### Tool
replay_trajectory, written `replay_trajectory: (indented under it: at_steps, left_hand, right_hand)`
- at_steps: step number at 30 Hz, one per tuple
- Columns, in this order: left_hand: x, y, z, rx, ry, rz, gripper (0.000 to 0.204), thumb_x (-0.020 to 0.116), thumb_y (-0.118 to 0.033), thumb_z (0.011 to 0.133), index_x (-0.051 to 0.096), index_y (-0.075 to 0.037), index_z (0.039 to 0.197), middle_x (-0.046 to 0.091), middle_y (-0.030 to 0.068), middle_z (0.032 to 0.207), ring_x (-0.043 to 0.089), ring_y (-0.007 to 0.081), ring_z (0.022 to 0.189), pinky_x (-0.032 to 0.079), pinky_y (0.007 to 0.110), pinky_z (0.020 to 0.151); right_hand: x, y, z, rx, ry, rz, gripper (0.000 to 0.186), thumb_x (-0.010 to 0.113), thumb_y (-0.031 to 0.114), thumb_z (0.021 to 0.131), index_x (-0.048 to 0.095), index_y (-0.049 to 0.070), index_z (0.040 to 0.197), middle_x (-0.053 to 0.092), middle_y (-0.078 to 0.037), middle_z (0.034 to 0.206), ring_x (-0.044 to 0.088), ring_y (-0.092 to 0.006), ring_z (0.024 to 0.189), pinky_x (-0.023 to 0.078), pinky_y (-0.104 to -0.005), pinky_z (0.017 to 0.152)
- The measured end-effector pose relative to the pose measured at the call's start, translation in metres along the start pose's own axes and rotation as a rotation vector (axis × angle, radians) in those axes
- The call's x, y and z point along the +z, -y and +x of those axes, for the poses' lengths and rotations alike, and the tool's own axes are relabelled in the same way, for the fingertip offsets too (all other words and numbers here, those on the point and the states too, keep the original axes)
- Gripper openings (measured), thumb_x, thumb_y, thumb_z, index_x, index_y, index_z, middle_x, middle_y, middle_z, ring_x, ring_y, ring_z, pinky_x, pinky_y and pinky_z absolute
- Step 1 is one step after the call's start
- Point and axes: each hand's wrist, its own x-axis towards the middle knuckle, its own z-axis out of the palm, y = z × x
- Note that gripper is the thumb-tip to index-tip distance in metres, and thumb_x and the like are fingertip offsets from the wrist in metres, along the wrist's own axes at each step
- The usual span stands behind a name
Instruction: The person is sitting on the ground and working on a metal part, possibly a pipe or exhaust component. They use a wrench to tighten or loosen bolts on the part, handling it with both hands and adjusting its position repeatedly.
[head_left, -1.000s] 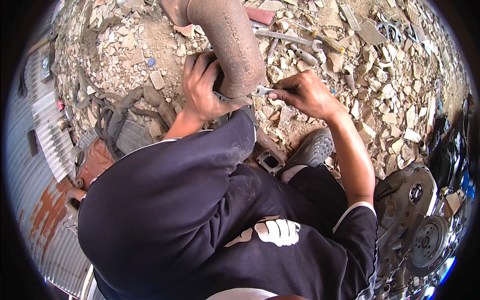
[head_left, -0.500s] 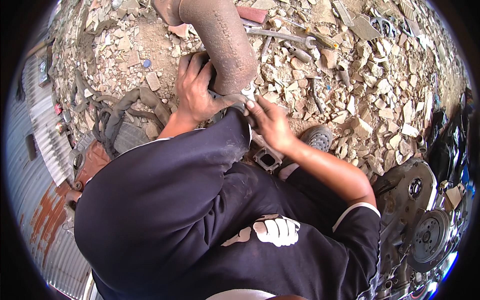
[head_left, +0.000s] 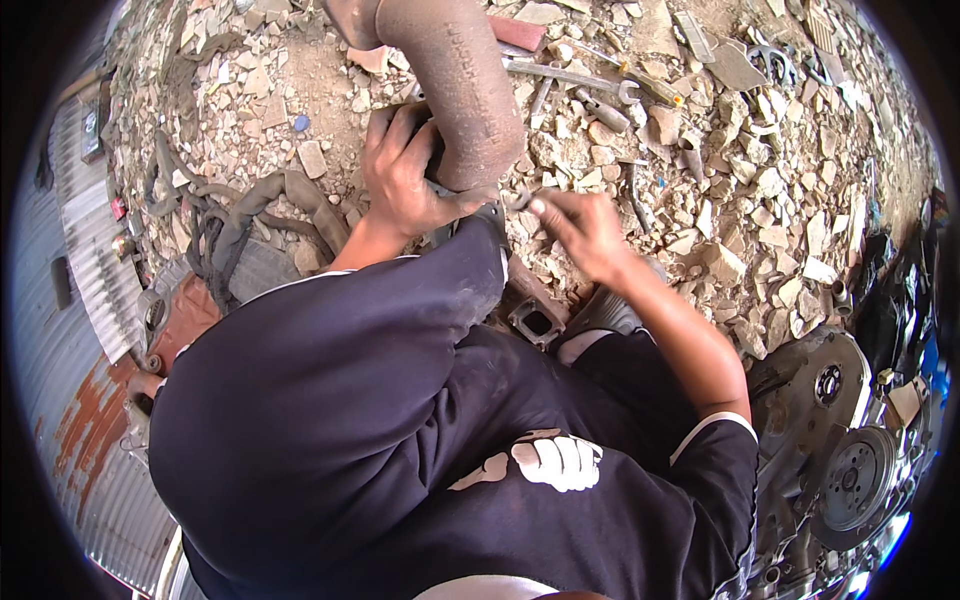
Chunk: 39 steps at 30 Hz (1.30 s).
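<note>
A thick, rusty, bent pipe (head_left: 470, 110) comes in from the top and ends low between my hands. My left hand (head_left: 405, 180) is closed around its lower end, with fingers bent behind it and the thumb across the front. Just right of that end, my right hand (head_left: 588, 228) pinches a small grey metal piece (head_left: 519, 199) between thumb and fingers; its exact kind is too small to make out. Below the pipe lies a rusty part with a square opening (head_left: 537, 322), close to my shoe (head_left: 605, 318). My dark sleeve hides part of the pipe's joint.
Broken stones cover the ground. Beyond my right hand lie an open-end wrench (head_left: 575, 76), a screwdriver (head_left: 655, 88) and a metal socket-like piece (head_left: 604, 112). Dark hoses (head_left: 285, 195) curl at left beside corrugated sheet (head_left: 90, 240). A large engine part (head_left: 815, 400) stands at right.
My right hand has drawn away to the right from the pipe's end, with the small metal piece at its fingertips. My left hand keeps its hold on the pipe.
</note>
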Motion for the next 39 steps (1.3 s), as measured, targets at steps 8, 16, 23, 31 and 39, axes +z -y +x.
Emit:
replay_trajectory:
  at_steps: [8, 16, 23, 31, 39]
  left_hand:
    - [0.004, 0.011, -0.007, -0.001, 0.018, -0.044, 0.09, 0.059, -0.083, 0.082, 0.072, 0.004, 0.103, 0.066, 0.0198, 0.101, 0.059, 0.0371, 0.09, 0.05, 0.048, 0.076]
    - [0.007, 0.011, -0.006, 0.013, -0.012, -0.05, 0.089, 0.059, -0.082, 0.082, 0.072, 0.004, 0.101, 0.066, 0.0199, 0.099, 0.059, 0.0371, 0.089, 0.05, 0.048, 0.075]
    - [0.009, 0.011, -0.008, 0.003, -0.026, -0.031, 0.089, 0.06, -0.083, 0.08, 0.071, 0.003, 0.099, 0.065, 0.0188, 0.099, 0.058, 0.0366, 0.089, 0.05, 0.047, 0.075]
    - [0.006, 0.006, -0.005, -0.023, 0.009, -0.042, 0.086, 0.062, -0.08, 0.08, 0.07, 0.002, 0.101, 0.065, 0.0195, 0.102, 0.058, 0.0374, 0.09, 0.049, 0.048, 0.078]
    - [0.008, 0.008, -0.004, 0.034, -0.032, -0.037, 0.084, 0.063, -0.078, 0.08, 0.07, 0.003, 0.101, 0.065, 0.0211, 0.104, 0.058, 0.0387, 0.091, 0.049, 0.049, 0.08]
  right_hand:
    - [-0.077, 0.042, 0.051, -0.146, 0.244, -0.323, 0.041, 0.067, 0.046, 0.098, 0.081, 0.009, 0.101, 0.075, -0.016, 0.08, 0.073, -0.0341, 0.075, 0.057, -0.0449, 0.072]
    - [-0.084, 0.043, 0.074, -0.237, 0.351, -0.385, 0.043, 0.069, 0.049, 0.095, 0.081, 0.008, 0.102, 0.077, -0.016, 0.089, 0.075, -0.0327, 0.083, 0.058, -0.0438, 0.081]
    - [-0.092, 0.059, 0.087, -0.183, 0.446, -0.466, 0.047, 0.069, 0.054, 0.093, 0.081, 0.009, 0.102, 0.078, -0.014, 0.094, 0.075, -0.033, 0.093, 0.058, -0.0438, 0.089]
    - [-0.092, 0.05, 0.114, -0.11, 0.611, -0.336, 0.049, 0.076, 0.054, 0.088, 0.082, 0.007, 0.101, 0.078, -0.01, 0.084, 0.073, -0.0212, 0.079, 0.057, -0.0392, 0.076]
    - [-0.085, 0.042, 0.092, -0.418, 0.307, -0.4, 0.026, 0.08, 0.038, 0.087, 0.084, 0.015, 0.098, 0.079, -0.009, 0.088, 0.076, -0.0273, 0.084, 0.057, -0.0407, 0.078]
